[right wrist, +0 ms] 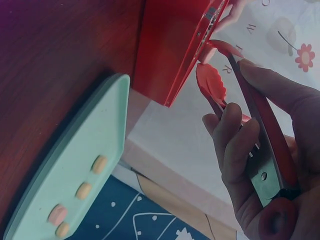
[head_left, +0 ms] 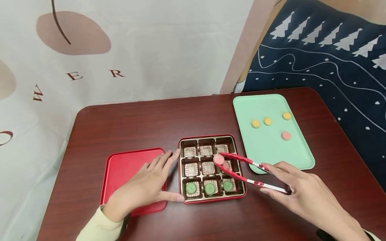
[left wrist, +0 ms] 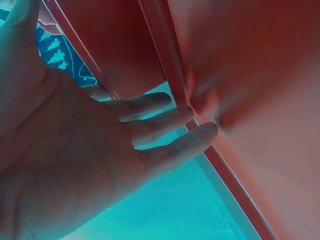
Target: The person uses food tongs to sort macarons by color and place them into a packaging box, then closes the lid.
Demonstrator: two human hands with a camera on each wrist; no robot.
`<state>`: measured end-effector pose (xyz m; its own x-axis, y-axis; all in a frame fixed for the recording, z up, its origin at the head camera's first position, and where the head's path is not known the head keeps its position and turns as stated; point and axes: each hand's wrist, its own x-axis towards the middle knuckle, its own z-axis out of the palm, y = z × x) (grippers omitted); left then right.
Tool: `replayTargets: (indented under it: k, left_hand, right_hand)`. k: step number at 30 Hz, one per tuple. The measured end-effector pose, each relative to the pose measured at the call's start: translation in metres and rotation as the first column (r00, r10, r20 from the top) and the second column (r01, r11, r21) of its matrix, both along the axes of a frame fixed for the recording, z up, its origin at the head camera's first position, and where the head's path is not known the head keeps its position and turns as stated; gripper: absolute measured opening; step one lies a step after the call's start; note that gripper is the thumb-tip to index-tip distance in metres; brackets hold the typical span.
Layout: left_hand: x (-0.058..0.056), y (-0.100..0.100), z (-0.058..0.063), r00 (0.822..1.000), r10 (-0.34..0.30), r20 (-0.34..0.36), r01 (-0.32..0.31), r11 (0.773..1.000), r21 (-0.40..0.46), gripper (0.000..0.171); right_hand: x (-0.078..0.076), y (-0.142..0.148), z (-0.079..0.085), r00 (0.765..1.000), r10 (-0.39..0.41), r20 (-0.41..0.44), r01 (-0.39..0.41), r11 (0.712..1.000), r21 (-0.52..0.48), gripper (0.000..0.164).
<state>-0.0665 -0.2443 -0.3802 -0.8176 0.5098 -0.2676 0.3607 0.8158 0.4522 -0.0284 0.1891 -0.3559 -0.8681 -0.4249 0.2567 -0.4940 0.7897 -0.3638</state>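
Observation:
My right hand (head_left: 307, 187) grips a pair of red-tipped metal tongs (head_left: 235, 174). A small pink macaron-like disc (head_left: 218, 159) is between the tong tips, above the red box (head_left: 212, 201) with a gold-brown divided insert. In the right wrist view, fingers and thumb curl round the tongs (right wrist: 270, 145). Another pink disc (head_left: 226, 165) lies in the middle row's right compartment, partly covered by the tongs. Green discs (head_left: 209, 189) sit one in each front-row compartment. With fingers extended and thumb spread, my left hand (head_left: 144, 187) rests against the box's left side.
A red lid (head_left: 120, 174) lies on the dark wooden table (head_left: 144, 124), partly beneath my left hand. To the right is a mint-green tray (head_left: 262, 147) holding 3 yellow discs (head_left: 267, 121) and a pink disc (head_left: 286, 135). Pale cloth and a navy tree-patterned cloth border the table.

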Motion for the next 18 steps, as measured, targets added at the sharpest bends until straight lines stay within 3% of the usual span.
replayTargets:
  k: [18]
  left_hand:
    - [-0.002,-0.001,0.001,1.0,-0.008,-0.007,0.008,1.0,0.025,0.132]
  right_hand:
    - [-0.005,-0.022,0.006,0.999,0.008,0.05,-0.012,0.997,0.082,0.066]
